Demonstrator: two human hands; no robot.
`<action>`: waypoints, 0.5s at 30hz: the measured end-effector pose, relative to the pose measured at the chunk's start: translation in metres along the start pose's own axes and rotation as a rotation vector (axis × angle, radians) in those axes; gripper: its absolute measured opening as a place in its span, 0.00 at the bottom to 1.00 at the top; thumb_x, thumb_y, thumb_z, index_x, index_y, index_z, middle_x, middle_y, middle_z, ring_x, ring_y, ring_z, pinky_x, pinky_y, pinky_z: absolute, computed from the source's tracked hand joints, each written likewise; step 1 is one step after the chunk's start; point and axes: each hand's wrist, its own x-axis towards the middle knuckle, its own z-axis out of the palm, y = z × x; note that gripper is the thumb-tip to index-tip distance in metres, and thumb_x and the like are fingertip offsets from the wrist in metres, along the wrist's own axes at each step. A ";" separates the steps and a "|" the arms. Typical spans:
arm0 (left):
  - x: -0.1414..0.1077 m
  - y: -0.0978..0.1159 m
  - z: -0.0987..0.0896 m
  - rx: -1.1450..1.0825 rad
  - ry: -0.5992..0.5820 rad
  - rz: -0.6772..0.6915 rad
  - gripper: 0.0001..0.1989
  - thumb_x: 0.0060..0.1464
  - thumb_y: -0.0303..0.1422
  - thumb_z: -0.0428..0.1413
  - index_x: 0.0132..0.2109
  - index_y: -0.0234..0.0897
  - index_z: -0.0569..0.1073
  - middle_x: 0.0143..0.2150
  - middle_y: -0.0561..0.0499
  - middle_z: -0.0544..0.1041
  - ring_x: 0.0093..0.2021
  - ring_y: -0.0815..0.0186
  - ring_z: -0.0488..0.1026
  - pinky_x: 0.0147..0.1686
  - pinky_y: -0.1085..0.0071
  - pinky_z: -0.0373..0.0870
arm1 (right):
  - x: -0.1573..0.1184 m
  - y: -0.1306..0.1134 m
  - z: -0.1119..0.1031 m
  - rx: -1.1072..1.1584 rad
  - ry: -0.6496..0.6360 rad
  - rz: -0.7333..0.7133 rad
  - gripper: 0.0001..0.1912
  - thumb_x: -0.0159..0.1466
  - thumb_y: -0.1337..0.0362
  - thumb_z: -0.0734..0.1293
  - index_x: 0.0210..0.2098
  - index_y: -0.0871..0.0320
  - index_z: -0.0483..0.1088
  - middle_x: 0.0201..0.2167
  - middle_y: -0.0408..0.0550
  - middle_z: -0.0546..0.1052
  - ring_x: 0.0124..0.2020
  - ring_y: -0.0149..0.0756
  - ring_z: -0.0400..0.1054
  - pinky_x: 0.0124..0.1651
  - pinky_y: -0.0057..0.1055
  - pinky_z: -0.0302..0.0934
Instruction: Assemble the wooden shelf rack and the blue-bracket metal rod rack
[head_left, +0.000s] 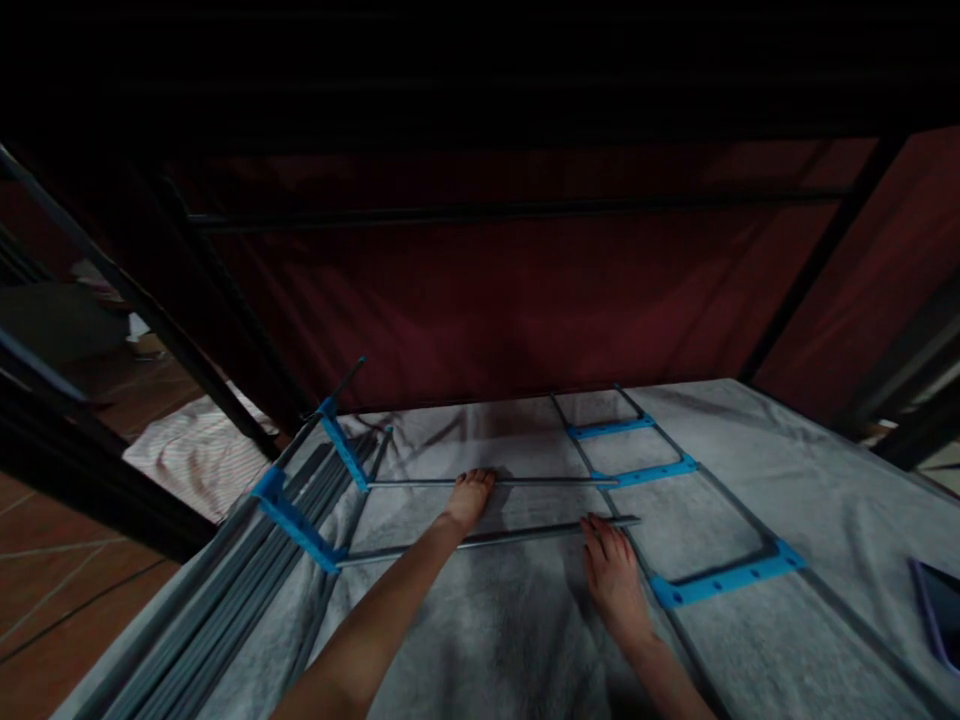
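My left hand is closed over the far grey tube, its fingers curled across it. My right hand has its fingertips on the near grey tube, close to the free right end. Both tubes run leftward to blue plastic brackets, a near bracket and a far bracket, which link them to longer tubes at the left. On the right lies a ladder-like frame of grey tubes with blue crosspieces, including a near crosspiece and a middle crosspiece. The two tubes' right ends overlap this frame's left side.
Several loose grey tubes lie bunched along the left. Everything rests on a grey cloth surface. Dark posts and a rail with dark red fabric stand behind. A dark-screened device lies at the right edge.
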 end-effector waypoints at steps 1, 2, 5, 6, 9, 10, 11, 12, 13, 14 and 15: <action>0.002 -0.003 0.001 -0.004 -0.004 -0.005 0.26 0.61 0.22 0.40 0.63 0.43 0.62 0.55 0.43 0.73 0.54 0.59 0.70 0.54 0.58 0.63 | 0.000 0.000 0.001 0.003 -0.008 0.003 0.29 0.66 0.68 0.54 0.66 0.52 0.54 0.59 0.55 0.67 0.60 0.50 0.59 0.61 0.54 0.53; 0.004 -0.006 0.002 -0.008 -0.006 -0.012 0.26 0.61 0.22 0.39 0.62 0.43 0.62 0.56 0.43 0.72 0.54 0.59 0.70 0.55 0.58 0.63 | 0.000 0.000 0.001 0.007 -0.015 0.001 0.29 0.66 0.68 0.54 0.67 0.52 0.54 0.59 0.55 0.67 0.60 0.50 0.59 0.61 0.54 0.53; 0.007 -0.012 0.006 -0.015 -0.005 -0.034 0.24 0.62 0.23 0.39 0.61 0.41 0.64 0.56 0.41 0.72 0.54 0.58 0.69 0.55 0.56 0.62 | 0.000 -0.001 -0.002 0.018 -0.029 -0.004 0.30 0.66 0.69 0.54 0.67 0.51 0.54 0.59 0.54 0.67 0.61 0.50 0.59 0.62 0.54 0.52; 0.008 -0.013 0.007 -0.016 -0.003 -0.039 0.23 0.62 0.24 0.39 0.60 0.40 0.65 0.56 0.41 0.72 0.54 0.57 0.69 0.55 0.56 0.62 | 0.000 -0.002 -0.003 0.019 -0.035 -0.005 0.30 0.66 0.70 0.54 0.67 0.51 0.53 0.59 0.54 0.66 0.61 0.50 0.58 0.63 0.54 0.51; 0.013 -0.016 0.012 -0.017 0.008 -0.051 0.20 0.63 0.26 0.39 0.57 0.37 0.68 0.56 0.39 0.71 0.54 0.56 0.69 0.54 0.56 0.62 | 0.002 -0.007 -0.009 0.016 -0.056 -0.003 0.32 0.65 0.71 0.55 0.67 0.51 0.52 0.59 0.53 0.66 0.61 0.49 0.57 0.63 0.53 0.51; 0.015 -0.016 0.014 -0.016 0.013 -0.054 0.20 0.63 0.25 0.39 0.56 0.36 0.68 0.56 0.39 0.71 0.54 0.56 0.69 0.53 0.56 0.62 | 0.003 -0.009 -0.011 0.017 -0.062 -0.001 0.32 0.65 0.72 0.55 0.67 0.50 0.51 0.59 0.53 0.66 0.61 0.48 0.57 0.64 0.53 0.51; 0.017 -0.017 0.015 -0.015 0.020 -0.055 0.20 0.63 0.25 0.39 0.56 0.36 0.69 0.55 0.38 0.71 0.54 0.56 0.69 0.53 0.56 0.62 | 0.004 -0.011 -0.013 0.019 -0.065 0.002 0.33 0.64 0.72 0.55 0.68 0.50 0.51 0.59 0.52 0.66 0.62 0.48 0.57 0.64 0.53 0.51; 0.019 -0.017 0.016 -0.013 0.027 -0.057 0.20 0.62 0.25 0.39 0.56 0.35 0.69 0.55 0.38 0.71 0.54 0.56 0.69 0.53 0.56 0.62 | 0.005 -0.012 -0.014 0.021 -0.067 0.006 0.33 0.64 0.72 0.55 0.68 0.50 0.51 0.58 0.52 0.67 0.62 0.48 0.57 0.64 0.53 0.52; 0.021 -0.017 0.017 -0.011 0.034 -0.059 0.20 0.62 0.25 0.39 0.56 0.35 0.68 0.55 0.38 0.71 0.54 0.56 0.69 0.53 0.56 0.62 | 0.006 -0.013 -0.016 0.020 -0.070 0.009 0.33 0.64 0.73 0.55 0.68 0.51 0.51 0.58 0.52 0.67 0.62 0.47 0.57 0.64 0.53 0.52; 0.022 -0.018 0.017 -0.008 0.040 -0.062 0.21 0.62 0.24 0.39 0.56 0.35 0.68 0.55 0.38 0.72 0.53 0.56 0.69 0.52 0.56 0.63 | 0.007 -0.014 -0.017 0.016 -0.075 0.010 0.33 0.63 0.73 0.56 0.68 0.51 0.51 0.59 0.53 0.66 0.62 0.47 0.57 0.64 0.53 0.52; 0.024 -0.018 0.017 -0.004 0.045 -0.067 0.21 0.62 0.24 0.39 0.57 0.35 0.68 0.54 0.38 0.72 0.53 0.56 0.69 0.52 0.56 0.63 | 0.007 -0.015 -0.018 0.009 -0.081 0.011 0.34 0.63 0.73 0.56 0.68 0.52 0.51 0.59 0.53 0.66 0.62 0.47 0.56 0.64 0.54 0.51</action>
